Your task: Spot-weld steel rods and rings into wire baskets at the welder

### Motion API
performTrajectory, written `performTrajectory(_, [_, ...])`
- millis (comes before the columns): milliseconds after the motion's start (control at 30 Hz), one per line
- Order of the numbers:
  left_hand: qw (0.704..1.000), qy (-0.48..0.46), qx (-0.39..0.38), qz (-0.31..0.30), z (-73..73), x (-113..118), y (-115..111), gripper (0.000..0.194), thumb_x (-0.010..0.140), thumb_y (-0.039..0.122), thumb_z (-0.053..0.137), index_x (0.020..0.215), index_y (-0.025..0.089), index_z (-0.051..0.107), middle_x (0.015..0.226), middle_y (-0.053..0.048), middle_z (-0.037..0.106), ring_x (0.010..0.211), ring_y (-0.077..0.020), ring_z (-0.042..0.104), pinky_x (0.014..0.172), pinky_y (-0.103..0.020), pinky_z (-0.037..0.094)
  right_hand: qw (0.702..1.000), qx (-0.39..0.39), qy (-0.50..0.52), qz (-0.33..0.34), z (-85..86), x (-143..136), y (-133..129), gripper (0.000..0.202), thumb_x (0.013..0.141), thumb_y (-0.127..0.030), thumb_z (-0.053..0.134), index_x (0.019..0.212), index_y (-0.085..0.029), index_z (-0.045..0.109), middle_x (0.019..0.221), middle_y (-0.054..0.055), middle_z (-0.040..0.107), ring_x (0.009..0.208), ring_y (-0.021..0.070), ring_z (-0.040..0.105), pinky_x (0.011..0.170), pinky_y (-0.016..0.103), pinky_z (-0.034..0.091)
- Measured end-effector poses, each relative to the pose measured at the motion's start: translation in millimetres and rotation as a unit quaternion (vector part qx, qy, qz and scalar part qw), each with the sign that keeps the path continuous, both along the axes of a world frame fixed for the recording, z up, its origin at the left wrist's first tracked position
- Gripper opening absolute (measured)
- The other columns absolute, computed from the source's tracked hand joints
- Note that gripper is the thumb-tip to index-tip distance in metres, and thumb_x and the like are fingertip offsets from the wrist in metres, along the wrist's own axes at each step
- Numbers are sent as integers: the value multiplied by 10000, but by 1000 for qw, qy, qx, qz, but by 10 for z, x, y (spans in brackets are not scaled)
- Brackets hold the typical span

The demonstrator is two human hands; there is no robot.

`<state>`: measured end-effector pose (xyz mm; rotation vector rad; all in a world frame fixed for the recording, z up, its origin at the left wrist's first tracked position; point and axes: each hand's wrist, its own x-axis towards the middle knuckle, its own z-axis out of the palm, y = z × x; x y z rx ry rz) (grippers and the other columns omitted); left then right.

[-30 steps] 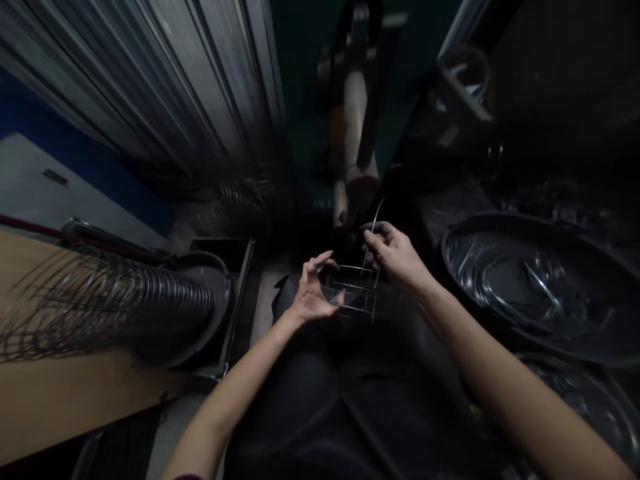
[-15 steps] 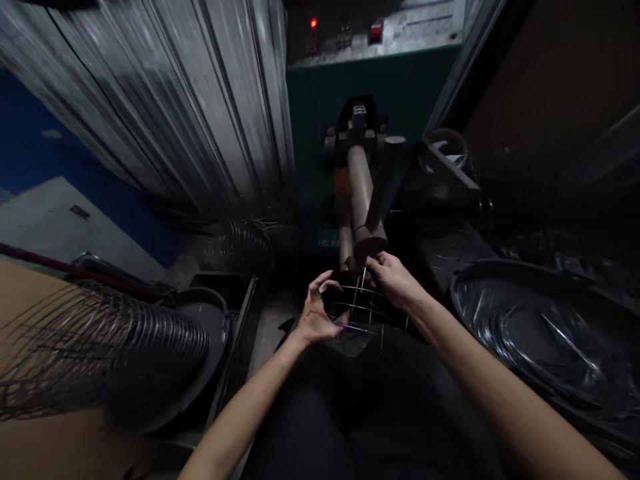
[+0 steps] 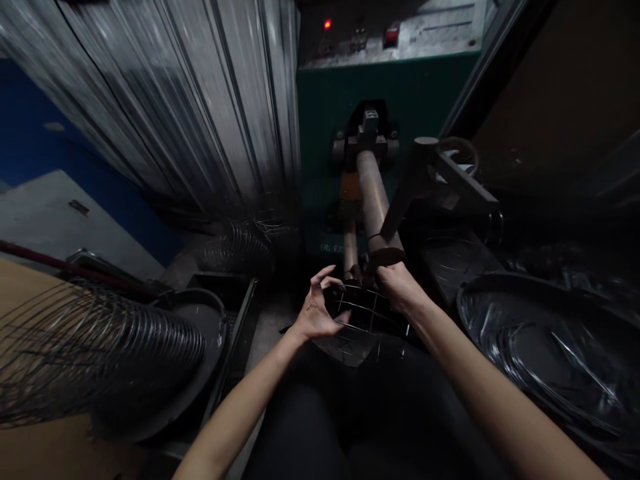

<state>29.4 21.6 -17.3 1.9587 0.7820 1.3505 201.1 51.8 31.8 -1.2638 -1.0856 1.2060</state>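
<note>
While left hand (image 3: 316, 313) holds wire frame (image 3: 373, 311), fingers curled wide, below the near end of the upper cylinder (image 3: 376, 197), right hand (image 3: 401, 288) sits just beneath it. Right fingertips hidden; cannot tell their grip.

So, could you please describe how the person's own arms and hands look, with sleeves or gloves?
The left hand and right hand wear no gloves. The left forearm and right forearm look slim and bare, with no sleeve, watch or bracelet visible. The right fingertips are hidden, and the dim light makes rings hard to exclude.
</note>
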Motion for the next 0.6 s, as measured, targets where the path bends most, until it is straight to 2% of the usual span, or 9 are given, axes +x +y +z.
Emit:
performTrajectory(367, [1000,16,8,-11,68,-29,128,904,598,124,669,1327,240,149,968,-30,537,878,-170,566,838,-366,468,999,-10,50,-15,-143,25,158,261,642,-321,674,751,-209,466,532,-54,501,412,88,433,366,198,293])
performTrajectory(600, [1000,15,-9,-14,66,-35,171,919,601,136,681,1335,244,139,973,-31,538,868,-166,557,794,-345,481,998,-5,55,-13,-101,6,164,255,630,-324,669,725,-202,466,514,-62,486,400,74,419,359,188,296])
